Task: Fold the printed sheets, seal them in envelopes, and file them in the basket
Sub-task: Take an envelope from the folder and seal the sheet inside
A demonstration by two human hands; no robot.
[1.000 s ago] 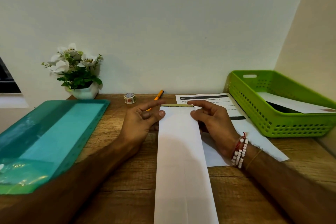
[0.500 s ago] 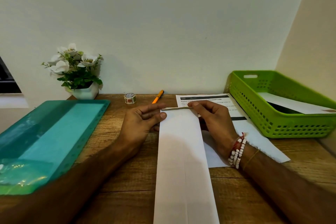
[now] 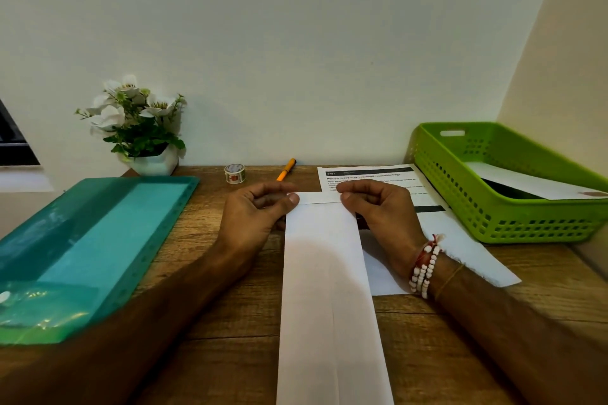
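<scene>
A long white envelope (image 3: 329,289) lies lengthwise on the wooden desk, its far end pointing at the wall. The flap (image 3: 317,197) at that end is folded over. My left hand (image 3: 256,212) pinches the flap's left corner with curled fingers and thumb. My right hand (image 3: 381,210) pinches its right corner the same way. A printed sheet (image 3: 371,176) lies under the envelope and my right hand, reaching toward the green basket (image 3: 493,210) at the right. An envelope (image 3: 526,182) lies inside the basket.
A teal plastic folder (image 3: 85,240) covers the desk's left side. A potted white-flower plant (image 3: 141,128), a small tape roll (image 3: 235,173) and an orange pen (image 3: 286,169) stand along the wall. A side wall rises just behind the basket.
The envelope flap, raised edge-on a second ago, has come down toward me and now lies folded flat. Both hands moved with it and their fingers curled in.
</scene>
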